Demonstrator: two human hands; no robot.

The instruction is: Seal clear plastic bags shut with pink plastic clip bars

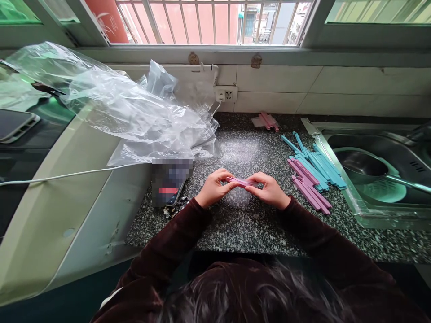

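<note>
Over the speckled counter, my left hand [214, 187] and my right hand [268, 190] hold opposite ends of a pink bag sealing clip [239, 182], with fingers and thumbs pinched on it. Something thin and clear seems to lie along its right part, too small to make out. To the right of my right hand lie more pink clips [311, 195] in a loose group. Just behind them is a spread pile of blue clips [318, 162]. Farther back, near the wall, a few pink clips [268, 121] rest on a small clear wrapper.
A large crumpled clear plastic bag [144, 116] covers the back left. Below it lies a phone [168, 184] beside small dark beads. A white cable [77, 173] runs left. At right is a metal sink [358, 215] with a pan [363, 163]. A socket [229, 94] is on the wall.
</note>
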